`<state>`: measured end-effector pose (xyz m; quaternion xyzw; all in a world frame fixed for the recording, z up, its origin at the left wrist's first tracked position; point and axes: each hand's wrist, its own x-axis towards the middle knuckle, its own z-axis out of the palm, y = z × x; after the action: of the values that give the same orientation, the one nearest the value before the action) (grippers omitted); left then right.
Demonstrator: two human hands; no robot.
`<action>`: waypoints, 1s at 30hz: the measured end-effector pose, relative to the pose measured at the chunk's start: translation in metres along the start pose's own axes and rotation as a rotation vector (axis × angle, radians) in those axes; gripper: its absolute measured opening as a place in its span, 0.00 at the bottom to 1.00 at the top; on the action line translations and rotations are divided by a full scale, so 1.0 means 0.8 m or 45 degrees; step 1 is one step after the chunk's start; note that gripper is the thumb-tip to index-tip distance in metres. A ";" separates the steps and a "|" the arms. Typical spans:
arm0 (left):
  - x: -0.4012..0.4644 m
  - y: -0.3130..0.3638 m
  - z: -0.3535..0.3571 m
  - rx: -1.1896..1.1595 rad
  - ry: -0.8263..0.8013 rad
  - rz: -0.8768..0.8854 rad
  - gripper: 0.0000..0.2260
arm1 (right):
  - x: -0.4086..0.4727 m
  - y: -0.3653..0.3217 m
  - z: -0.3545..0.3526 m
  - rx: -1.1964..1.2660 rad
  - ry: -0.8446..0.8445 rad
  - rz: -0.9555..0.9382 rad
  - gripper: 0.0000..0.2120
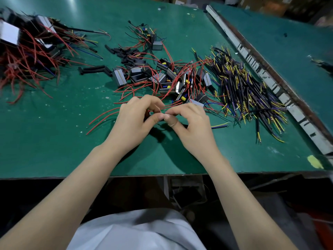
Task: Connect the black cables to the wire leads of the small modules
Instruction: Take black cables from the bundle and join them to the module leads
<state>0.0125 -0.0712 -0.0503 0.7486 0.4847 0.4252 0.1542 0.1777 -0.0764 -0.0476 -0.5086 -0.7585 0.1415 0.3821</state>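
Left hand (132,120) and right hand (191,121) fingertip to fingertip, fingers curled, pinching red wire leads (100,117) above green surface (54,150).

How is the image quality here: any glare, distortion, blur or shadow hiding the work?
Head view: glare streaks the mat at top left; wide-angle bending curves the rail and the table edge; corners are soft, the left pile smeared; the hands are sharp, casting a dark shadow beneath them; the pinched joint is hidden by fingers.
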 end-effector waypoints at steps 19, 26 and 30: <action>0.011 0.001 -0.012 0.518 -0.169 0.129 0.06 | -0.002 0.007 0.010 -0.181 0.107 -0.008 0.09; 0.001 -0.002 -0.015 0.097 -0.127 -0.078 0.11 | 0.005 0.004 -0.008 -0.150 0.253 -0.185 0.07; 0.003 -0.001 -0.015 0.048 -0.154 -0.096 0.12 | 0.007 0.008 -0.015 -0.439 0.271 -0.521 0.05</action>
<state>0.0027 -0.0706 -0.0424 0.7568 0.5105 0.3639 0.1849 0.1893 -0.0705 -0.0408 -0.4145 -0.8138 -0.1238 0.3881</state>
